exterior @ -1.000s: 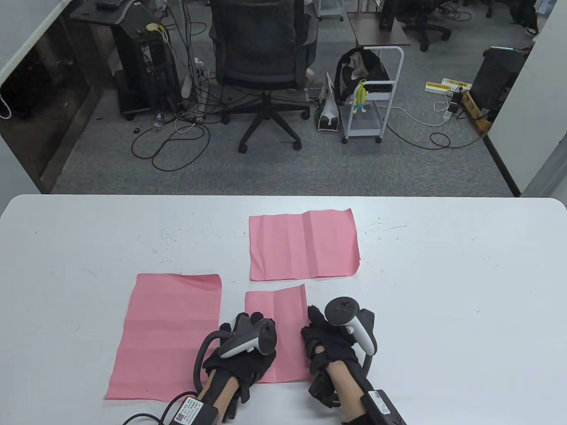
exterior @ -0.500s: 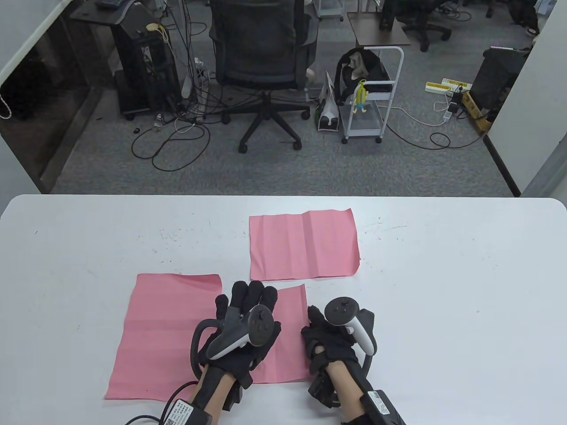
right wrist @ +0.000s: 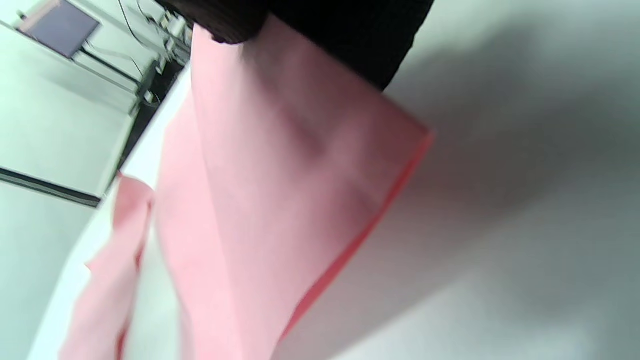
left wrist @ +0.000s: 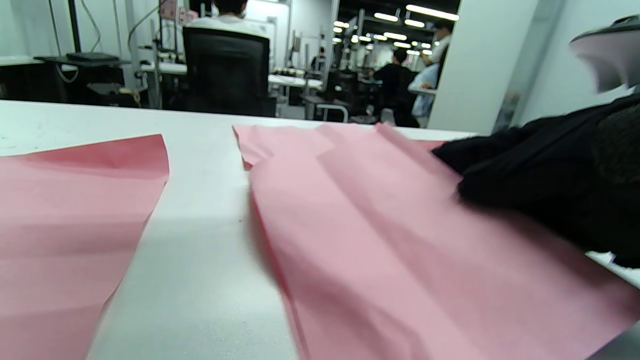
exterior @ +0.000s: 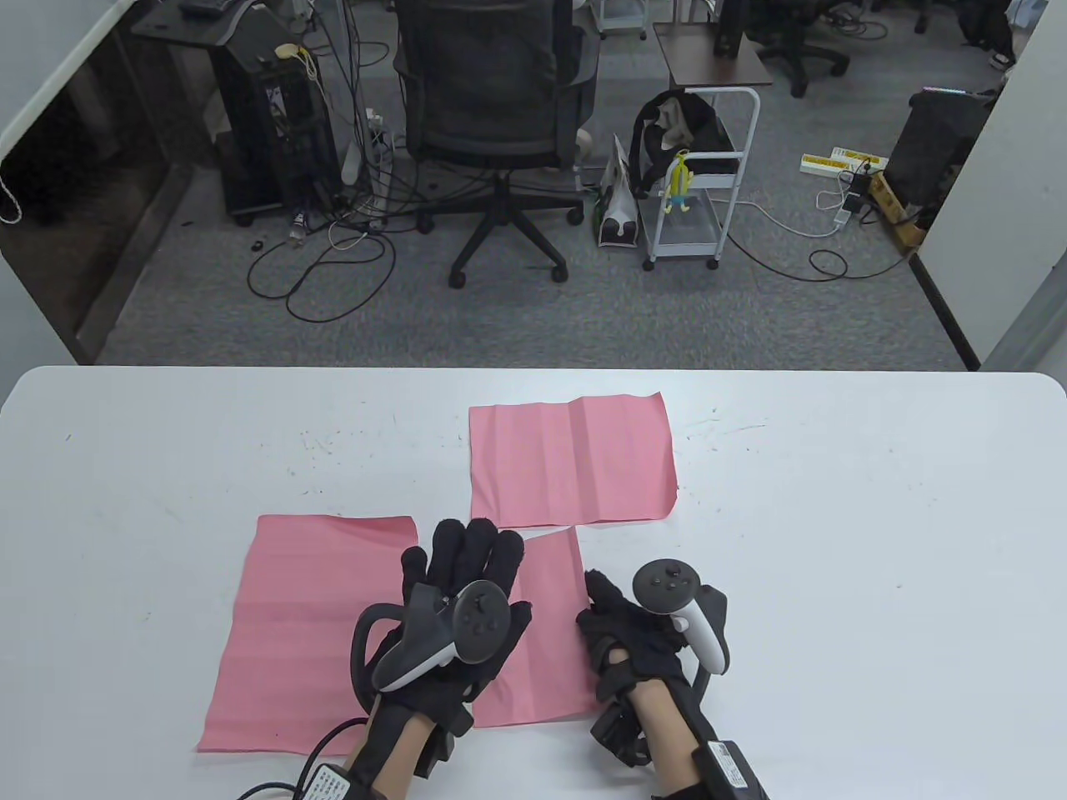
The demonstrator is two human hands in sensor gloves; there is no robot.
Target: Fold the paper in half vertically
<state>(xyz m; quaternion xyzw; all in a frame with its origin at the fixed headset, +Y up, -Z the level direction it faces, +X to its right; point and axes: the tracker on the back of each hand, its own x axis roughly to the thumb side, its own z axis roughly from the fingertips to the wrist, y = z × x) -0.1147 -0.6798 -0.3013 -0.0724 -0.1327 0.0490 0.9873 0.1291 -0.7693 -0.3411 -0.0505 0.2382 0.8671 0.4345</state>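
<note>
Layers of folded paper (right wrist: 280,190) show only wrist-side.

Pink paper (exterior: 546,633), folded into a tall narrow strip, flat on the white table's near edge.

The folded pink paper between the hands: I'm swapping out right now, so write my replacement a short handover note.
Left hand: flat, fingers spread, pressing on the left part of the folded paper.
Right hand: at the paper's right edge, fingers touching it; the right wrist view shows two layers meeting along that edge.
Other sheets: a large unfolded pink sheet lies to the left, a creased pink sheet farther back on the white table.
Done: the paper looks doubled over.
Left: probably flatten the crease, then release.
</note>
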